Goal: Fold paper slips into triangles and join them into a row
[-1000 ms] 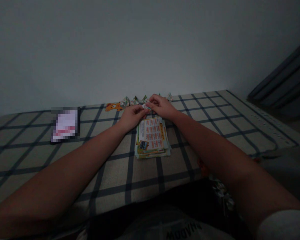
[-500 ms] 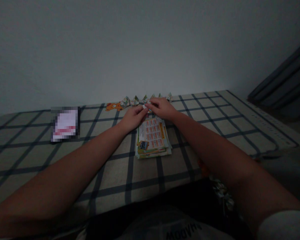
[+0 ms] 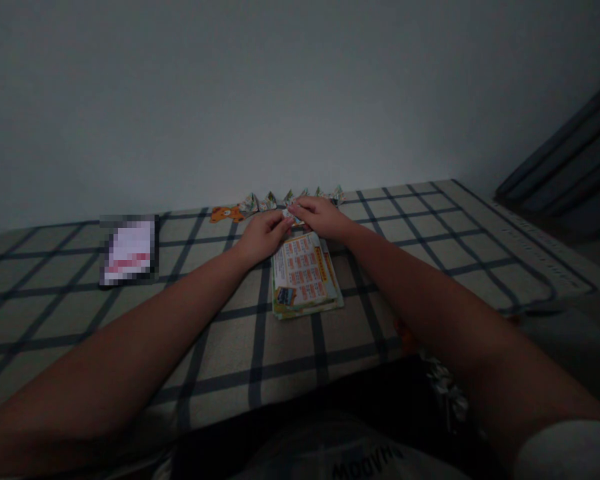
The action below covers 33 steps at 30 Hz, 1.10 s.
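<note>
My left hand (image 3: 265, 233) and my right hand (image 3: 323, 217) meet just beyond a stack of printed paper sheets (image 3: 303, 270). Between their fingertips they pinch a small folded piece of paper (image 3: 292, 217), pale with coloured print; its exact shape is mostly covered by the fingers. The top sheet of the stack carries rows of orange printed blocks and a small dark picture at its lower left. Behind my hands, several folded paper pieces (image 3: 269, 201) with pointed tops stand in a row along the wall.
A checked cloth (image 3: 230, 333) covers the table, with a printed orange bear (image 3: 225, 213) near the wall. At the left lies a blurred-out rectangular object (image 3: 130, 250). A grey curtain (image 3: 570, 153) hangs at the right. Crumpled patterned paper pieces (image 3: 447, 390) show below my right forearm.
Both hands stay at the same spot, and my fingers have shifted a little, so more of the folded paper shows. The sheets on the stack look slightly shifted.
</note>
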Available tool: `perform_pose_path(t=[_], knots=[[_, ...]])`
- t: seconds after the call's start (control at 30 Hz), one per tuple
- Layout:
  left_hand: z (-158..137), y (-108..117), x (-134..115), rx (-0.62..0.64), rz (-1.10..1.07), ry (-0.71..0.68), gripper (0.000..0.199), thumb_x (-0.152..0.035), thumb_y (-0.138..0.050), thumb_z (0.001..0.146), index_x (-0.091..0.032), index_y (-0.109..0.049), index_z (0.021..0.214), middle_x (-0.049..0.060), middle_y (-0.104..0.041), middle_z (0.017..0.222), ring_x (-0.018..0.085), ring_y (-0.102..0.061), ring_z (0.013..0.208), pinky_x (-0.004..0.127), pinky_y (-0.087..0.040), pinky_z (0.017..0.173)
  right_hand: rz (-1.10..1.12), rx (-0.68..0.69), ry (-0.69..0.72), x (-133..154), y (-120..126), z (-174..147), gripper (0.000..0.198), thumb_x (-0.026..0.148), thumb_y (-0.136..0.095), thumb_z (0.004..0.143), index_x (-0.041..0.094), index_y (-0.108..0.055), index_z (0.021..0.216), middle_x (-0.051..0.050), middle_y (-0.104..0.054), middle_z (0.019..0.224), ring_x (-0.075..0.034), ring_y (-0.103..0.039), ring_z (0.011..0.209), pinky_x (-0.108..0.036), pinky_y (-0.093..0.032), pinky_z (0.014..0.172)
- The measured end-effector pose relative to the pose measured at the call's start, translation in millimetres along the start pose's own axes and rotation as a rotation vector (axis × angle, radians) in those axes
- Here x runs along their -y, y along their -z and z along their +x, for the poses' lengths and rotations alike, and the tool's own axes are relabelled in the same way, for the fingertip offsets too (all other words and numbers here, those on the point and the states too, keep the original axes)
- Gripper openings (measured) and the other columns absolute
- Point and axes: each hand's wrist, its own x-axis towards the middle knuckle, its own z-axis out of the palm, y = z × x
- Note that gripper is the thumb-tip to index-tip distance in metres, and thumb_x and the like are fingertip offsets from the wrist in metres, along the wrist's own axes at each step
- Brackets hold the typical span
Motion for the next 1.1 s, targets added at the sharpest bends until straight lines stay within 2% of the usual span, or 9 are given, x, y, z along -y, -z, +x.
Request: perform_pose_path(t=[0.17,0.3,0.5,0.7,0.9,1.1], knots=[[-1.8,-0.9,-1.7,-0.031,-0.020,-0.010,0.040,-0.049,-0.053,0.091,-0.020,-0.054,0.064,-0.001,-0.048,0.055,0.015,-0.043,0.058,0.028,-0.033,0.055,0.236,0.067,-0.078,-3.6,-1.3,2.4,0.031,0.037,-0.048,0.103,0.019,-0.049,0.077,0.004,-0.046,0.065,-0.011,-0.045,0.058,-0.023,-0.037,0.056],[-4.3,-2.0,-1.4,-0.024,-0.126,0.029,0.043,-0.056,-0.056,0.090,-0.020,-0.057,0.066,-0.002,-0.048,0.056,0.014,-0.043,0.056,0.027,-0.033,0.054,0.271,0.062,-0.097,-1.7,-2.1,1.8,0.031,0.037,-0.047,0.104,0.019,-0.050,0.079,0.005,-0.044,0.060,-0.011,-0.042,0.054,-0.023,-0.035,0.053],[-4.1,-4.3,0.4,0.010,-0.192,0.134,0.050,-0.063,-0.052,0.091,-0.019,-0.060,0.067,-0.002,-0.048,0.053,0.012,-0.040,0.049,0.026,-0.029,0.048,0.088,-0.055,-0.052,5.3,-1.4,-1.6,0.035,0.036,-0.046,0.103,0.020,-0.048,0.073,0.003,-0.045,0.062,-0.013,-0.044,0.061,-0.025,-0.036,0.059],[-3.7,-4.3,-2.8,0.014,-0.069,0.065,0.052,-0.062,-0.049,0.092,-0.018,-0.068,0.071,-0.001,-0.051,0.054,0.014,-0.044,0.052,0.026,-0.031,0.049,-0.054,-0.090,0.017,0.7,1.0,-1.2,0.037,0.038,-0.047,0.101,0.020,-0.045,0.069,0.002,-0.046,0.066,-0.014,-0.044,0.069,-0.028,-0.034,0.065],[-4.5,-1.2,-8.4,-0.009,-0.014,0.043,0.053,-0.060,-0.049,0.092,-0.018,-0.062,0.061,0.000,-0.051,0.052,0.013,-0.043,0.051,0.027,-0.030,0.050,-0.210,-0.059,0.044,-2.9,3.0,-2.5,0.040,0.045,-0.052,0.098,0.020,-0.045,0.068,0.001,-0.047,0.067,-0.014,-0.042,0.067,-0.029,-0.030,0.065],[-4.5,-1.4,-6.6,-0.012,-0.037,0.090,0.055,-0.057,-0.051,0.090,-0.020,-0.048,0.049,-0.001,-0.042,0.046,0.011,-0.035,0.047,0.028,-0.023,0.048,-0.336,-0.046,0.107,4.7,0.1,-3.5,0.034,0.034,-0.053,0.096,0.020,-0.045,0.066,-0.001,-0.050,0.069,-0.015,-0.043,0.068,-0.030,-0.030,0.068]])
